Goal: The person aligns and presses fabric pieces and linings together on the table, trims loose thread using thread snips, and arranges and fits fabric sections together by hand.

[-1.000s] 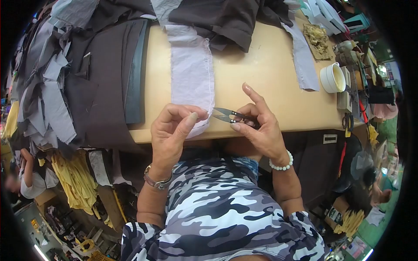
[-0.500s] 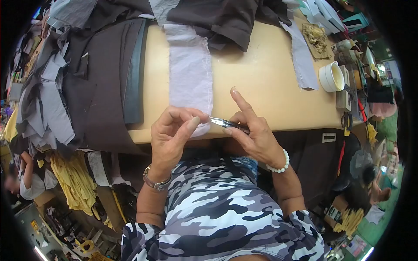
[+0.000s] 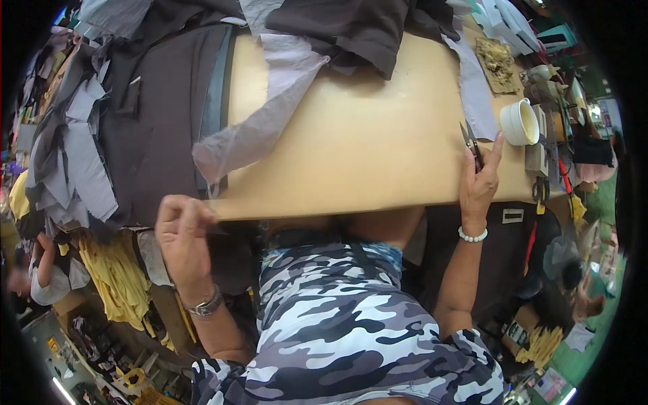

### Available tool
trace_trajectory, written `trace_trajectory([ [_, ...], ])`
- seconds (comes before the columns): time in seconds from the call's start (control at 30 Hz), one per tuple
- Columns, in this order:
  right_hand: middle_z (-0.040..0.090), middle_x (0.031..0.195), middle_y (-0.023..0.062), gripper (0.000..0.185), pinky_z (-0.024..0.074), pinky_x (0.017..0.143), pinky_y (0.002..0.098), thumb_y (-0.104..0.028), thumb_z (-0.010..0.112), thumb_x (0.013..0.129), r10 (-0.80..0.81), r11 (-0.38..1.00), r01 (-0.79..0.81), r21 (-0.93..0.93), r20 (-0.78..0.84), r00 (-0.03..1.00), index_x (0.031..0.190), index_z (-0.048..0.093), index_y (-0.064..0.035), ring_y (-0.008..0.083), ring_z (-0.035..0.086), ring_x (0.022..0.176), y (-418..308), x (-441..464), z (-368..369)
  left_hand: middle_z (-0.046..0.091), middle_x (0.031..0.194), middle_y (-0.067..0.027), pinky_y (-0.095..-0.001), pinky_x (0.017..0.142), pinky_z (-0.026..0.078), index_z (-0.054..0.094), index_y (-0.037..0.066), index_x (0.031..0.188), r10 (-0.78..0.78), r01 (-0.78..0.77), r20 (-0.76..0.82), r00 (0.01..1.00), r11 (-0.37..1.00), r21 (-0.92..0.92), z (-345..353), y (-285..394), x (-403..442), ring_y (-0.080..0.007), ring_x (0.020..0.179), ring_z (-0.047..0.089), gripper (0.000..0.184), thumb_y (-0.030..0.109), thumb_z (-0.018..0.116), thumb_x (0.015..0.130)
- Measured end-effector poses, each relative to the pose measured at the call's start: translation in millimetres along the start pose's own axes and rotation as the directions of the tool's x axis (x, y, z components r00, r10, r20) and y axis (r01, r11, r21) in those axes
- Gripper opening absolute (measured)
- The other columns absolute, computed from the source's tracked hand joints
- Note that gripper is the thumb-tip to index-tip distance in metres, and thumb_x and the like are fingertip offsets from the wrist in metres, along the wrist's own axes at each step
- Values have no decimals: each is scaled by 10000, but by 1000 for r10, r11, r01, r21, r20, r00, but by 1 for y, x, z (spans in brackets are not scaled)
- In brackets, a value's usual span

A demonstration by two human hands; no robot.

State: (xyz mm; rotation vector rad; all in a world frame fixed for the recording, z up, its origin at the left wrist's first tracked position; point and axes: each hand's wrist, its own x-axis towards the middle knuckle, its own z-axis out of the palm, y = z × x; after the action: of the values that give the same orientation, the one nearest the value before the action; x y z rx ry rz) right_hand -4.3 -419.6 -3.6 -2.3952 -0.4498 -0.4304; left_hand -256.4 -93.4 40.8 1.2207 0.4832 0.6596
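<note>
My left hand (image 3: 185, 236) is at the table's front edge on the left, its fingers curled and pinched, blurred by motion. Just above it, the loose end of a light grey fabric strip (image 3: 260, 128) slants down to the left; any thread between them is too faint to make out. Small black thread snips (image 3: 474, 148) with parted blades pointing up are held in my right hand (image 3: 480, 179), near the right end of the table.
Dark folded fabric (image 3: 152, 115) covers the left of the tan table (image 3: 364, 142), and a dark garment (image 3: 351, 30) lies at the back. On the right are another grey strip (image 3: 472, 88), a white cup (image 3: 519, 123) and hanging scissors (image 3: 540, 192). A person (image 3: 47, 270) is far left.
My left hand has moved left, and the strip's lower end has swung left with it. My right hand has moved right and up with the snips, whose blades have opened.
</note>
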Motion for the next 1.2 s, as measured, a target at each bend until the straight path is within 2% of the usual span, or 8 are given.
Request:
trace_trajectory([
  [0.07,627,996,128,575,469,681,276,-59,590,872,49,987,-46,151,-13,999,1386,340,5,153,574,739,-10,-1,0,587,757,-79,-268,659,493,510,30,843,-145,151,60,988,981,-124,13,-11,-8,-141,672,575,74,44,535,911],
  [0.13,611,951,75,597,454,702,265,-44,577,876,-34,959,1,282,114,993,1402,302,15,135,540,748,-33,-6,4,594,732,-82,-264,655,504,519,28,828,-217,241,162,963,959,-149,33,-17,-18,-143,659,587,82,52,569,888],
  [0.3,611,1062,228,571,508,615,306,-46,714,756,-344,864,180,471,291,893,1266,466,12,229,631,678,-83,-36,19,629,765,-76,-232,635,485,564,11,840,-310,394,402,862,907,-146,50,-19,-33,-112,684,605,65,-3,627,841],
  [0.43,652,837,177,836,518,623,335,-53,759,709,-526,768,352,535,214,823,1400,294,18,288,646,691,-93,-41,33,632,759,-77,-223,627,477,573,8,819,-337,416,411,847,901,-119,48,-12,-35,-109,683,604,85,-21,653,817],
  [0.63,654,866,156,865,514,633,336,-69,761,710,-505,742,280,609,233,831,1411,261,12,280,642,706,-97,-52,28,629,758,-86,-227,623,475,574,1,812,-280,368,414,866,917,-151,51,-9,-34,-114,681,603,81,-28,650,813],
  [0.83,654,875,149,893,518,667,348,-69,757,713,-604,732,436,523,204,770,1422,221,19,280,639,716,-112,-48,27,629,760,-90,-229,635,482,575,-1,818,-270,373,432,861,912,-173,60,-11,-33,-121,709,609,80,-51,636,810],
  [1.03,655,879,148,889,514,672,353,-67,752,716,-521,773,375,512,175,835,1418,216,33,278,637,728,-100,-55,29,633,770,-103,-245,662,498,573,-8,825,-206,333,424,882,909,-251,67,-17,-32,-135,730,617,82,-62,633,807],
  [1.2,655,878,163,904,516,661,350,-62,755,709,-547,784,411,466,206,811,1418,204,45,283,643,729,-106,-53,34,633,787,-109,-256,671,507,573,-11,834,-168,321,467,868,908,-269,72,-18,-31,-140,737,620,96,-74,636,800],
])
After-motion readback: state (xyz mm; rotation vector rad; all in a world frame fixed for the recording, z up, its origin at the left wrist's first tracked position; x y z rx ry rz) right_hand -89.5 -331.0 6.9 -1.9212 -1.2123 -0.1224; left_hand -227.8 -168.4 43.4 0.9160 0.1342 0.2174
